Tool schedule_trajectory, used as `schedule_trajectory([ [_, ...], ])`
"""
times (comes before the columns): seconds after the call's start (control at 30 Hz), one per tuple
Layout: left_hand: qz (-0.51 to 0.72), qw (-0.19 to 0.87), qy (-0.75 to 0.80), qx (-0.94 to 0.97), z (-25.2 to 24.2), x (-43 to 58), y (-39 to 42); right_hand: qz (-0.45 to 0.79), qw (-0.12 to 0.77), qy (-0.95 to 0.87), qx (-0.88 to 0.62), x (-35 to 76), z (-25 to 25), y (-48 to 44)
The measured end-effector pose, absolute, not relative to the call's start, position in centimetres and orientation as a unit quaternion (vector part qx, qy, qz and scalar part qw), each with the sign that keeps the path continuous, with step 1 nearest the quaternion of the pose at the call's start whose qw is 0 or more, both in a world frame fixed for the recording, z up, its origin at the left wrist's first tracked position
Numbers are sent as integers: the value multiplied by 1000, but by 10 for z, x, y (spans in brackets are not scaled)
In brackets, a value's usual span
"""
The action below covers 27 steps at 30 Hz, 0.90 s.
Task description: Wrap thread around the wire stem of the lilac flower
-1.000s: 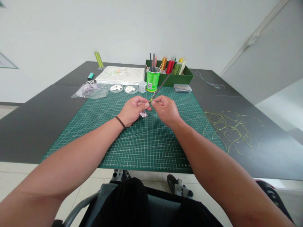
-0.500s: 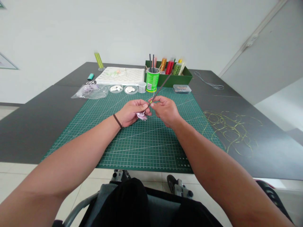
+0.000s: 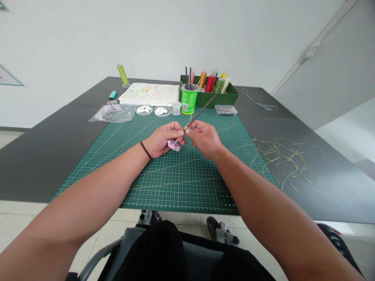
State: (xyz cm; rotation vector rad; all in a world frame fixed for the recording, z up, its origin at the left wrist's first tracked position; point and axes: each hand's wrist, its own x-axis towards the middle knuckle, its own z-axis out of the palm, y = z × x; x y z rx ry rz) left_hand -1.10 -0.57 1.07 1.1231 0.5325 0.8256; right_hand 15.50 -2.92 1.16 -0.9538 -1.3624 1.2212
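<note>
Dark bench (image 3: pixel 43 164) with a green cutting mat (image 3: pixel 175 183) on it; left hand (image 3: pixel 162 139) is closed, fingers curled at the top of a small lilac petal bundle (image 3: pixel 174 145), which sits just below them, above the mat; right hand (image 3: pixel 205 138) pinches a thin dark rod (image 3: pixel 200 116) near its yellow-green tip; rod angles up and away, tip touching or just beside the left fingers, cannot tell which; green can (image 3: pixel 189 100) and green tray (image 3: pixel 228 88) stand beyond the mat; loose yellow-green wire (image 3: pixel 281 164) lies to its right; risks: a slack pinch could drop the bundle or let the rod slip; a wide swing could knock the rod's far end against the can.
</note>
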Motion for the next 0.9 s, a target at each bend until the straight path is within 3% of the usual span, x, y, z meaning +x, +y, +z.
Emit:
schedule_trajectory([
  [0.57, 417, 564, 351, 621, -2, -6, 4, 360, 486, -597, -527, 157, 11, -26],
  [0.9, 401, 524, 371, 653, -2, -6, 3, 349, 488, -597, -532, 158, 7, -24],
])
